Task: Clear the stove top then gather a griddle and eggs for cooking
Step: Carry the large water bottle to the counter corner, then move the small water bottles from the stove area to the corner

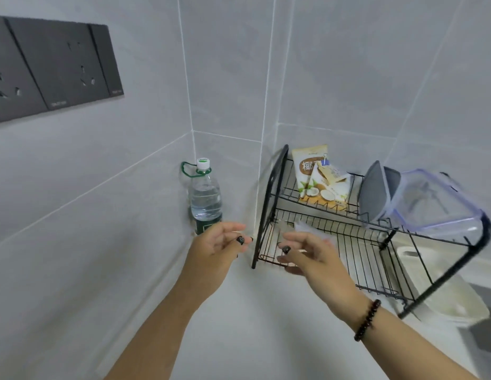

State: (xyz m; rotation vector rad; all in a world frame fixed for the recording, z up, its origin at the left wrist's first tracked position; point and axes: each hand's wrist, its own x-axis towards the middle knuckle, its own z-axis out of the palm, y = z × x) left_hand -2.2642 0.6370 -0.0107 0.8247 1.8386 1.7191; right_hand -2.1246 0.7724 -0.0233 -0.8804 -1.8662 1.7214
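Both hands are stretched out over the white counter (pixel 252 325) toward its back corner, and neither holds anything: the left hand (pixel 215 249) hangs with its fingers loosely curved just in front of the water bottle (pixel 205 197), and the right hand (pixel 310 255) is spread with relaxed fingers at the left front corner of the black wire rack (pixel 348 250). The task's own things, a griddle and eggs, cannot be seen anywhere here, nor can the stove top, so which way they lie from the hands cannot be told. What is within reach is the rack, and it seems the likelier object of the coming move. Its long axis runs from the wall corner out to the right and toward the viewer, along the back edge of the counter. The right hand is nearer to it, overlapping its lower tier, while the left hand lies just off the rack's left end panel, between that end and the bottle. The upper tier carries a coconut-print packet (pixel 319 176), a grey lid (pixel 376 190) and a clear plastic container (pixel 436 204) lying tilted at the right end. A white tray (pixel 458 305) shows beneath the rack's right end. If the rack is to be shifted, I judge it wants one hand at each end, and the tilted container could slide.
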